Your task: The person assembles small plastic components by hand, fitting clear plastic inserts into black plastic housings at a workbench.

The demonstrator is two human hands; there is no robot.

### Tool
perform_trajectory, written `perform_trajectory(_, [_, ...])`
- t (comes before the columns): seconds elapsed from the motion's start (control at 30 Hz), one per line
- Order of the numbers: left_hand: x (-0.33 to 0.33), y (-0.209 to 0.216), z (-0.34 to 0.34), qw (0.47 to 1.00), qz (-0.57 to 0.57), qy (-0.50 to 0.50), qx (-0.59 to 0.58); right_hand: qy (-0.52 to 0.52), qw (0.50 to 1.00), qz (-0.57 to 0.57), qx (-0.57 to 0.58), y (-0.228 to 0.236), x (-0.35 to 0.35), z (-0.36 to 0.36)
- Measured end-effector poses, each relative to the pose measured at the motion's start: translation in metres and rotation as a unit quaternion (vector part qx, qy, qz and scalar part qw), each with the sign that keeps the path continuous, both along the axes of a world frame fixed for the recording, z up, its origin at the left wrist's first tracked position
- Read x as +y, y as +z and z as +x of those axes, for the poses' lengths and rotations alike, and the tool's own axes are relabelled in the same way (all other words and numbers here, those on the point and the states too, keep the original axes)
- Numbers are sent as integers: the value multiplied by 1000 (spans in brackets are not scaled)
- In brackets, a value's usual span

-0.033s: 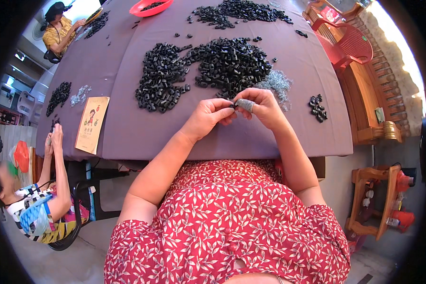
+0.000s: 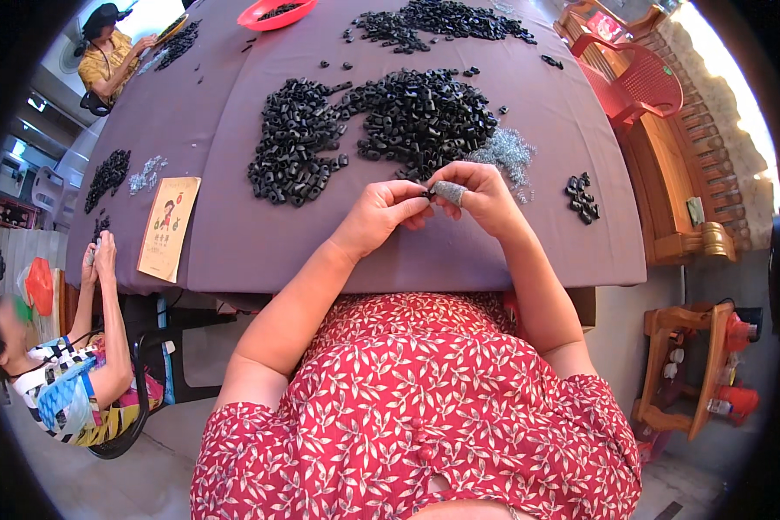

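Note:
My left hand and my right hand meet over the near part of the table, fingertips pinched together. Between them is a small black piece, mostly covered by the fingers. A grey wrap goes around one finger of my right hand. Just beyond my hands lies a large heap of small black hollow pieces, with another heap to its left. Beside my right hand a pile of fine, silvery, wiry bits spreads out. Farther right sits a small cluster of black pieces.
A tan booklet lies on the cloth-covered table at left. One co-worker sits at the left edge, another at the far left. A red basin stands far back; a red chair is at right.
My hands stay in the same place, pinching the black piece. The near co-worker's hands have shifted slightly.

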State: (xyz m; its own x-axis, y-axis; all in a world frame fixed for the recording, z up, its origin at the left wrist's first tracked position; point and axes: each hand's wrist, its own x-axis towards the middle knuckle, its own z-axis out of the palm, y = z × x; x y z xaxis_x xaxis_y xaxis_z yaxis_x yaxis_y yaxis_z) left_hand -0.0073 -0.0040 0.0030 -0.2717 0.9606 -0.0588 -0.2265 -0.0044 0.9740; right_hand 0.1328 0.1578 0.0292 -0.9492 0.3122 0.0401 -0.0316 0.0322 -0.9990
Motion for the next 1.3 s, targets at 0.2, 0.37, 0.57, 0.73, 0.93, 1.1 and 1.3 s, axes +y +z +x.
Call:
perform_trajectory(0.2, [0,-1,2,999,-3,-1,53,8,1000,-11,-9,-1,0,1])
perform_trajectory(0.37, [0,1,5,998,1,15,59,15,1000,-12,-21,1,1,0])
perform_trajectory(0.57, [3,-2,8,996,9,23,81,-9,1000,-3,-25,-5,-1,-3])
perform_trajectory(0.73, [9,-2,16,996,-8,58,69,-54,998,43,-14,-4,-5,-4])
perform_trajectory(0.93, [26,-1,26,994,-4,110,14,-124,989,76,-27,2,-7,-2])
perform_trajectory(1.1, [36,-8,27,991,11,130,-5,-107,977,173,69,-6,1,-1])
perform_trajectory(1.3, [27,-8,20,987,17,135,-89,-65,962,262,43,13,-18,1])
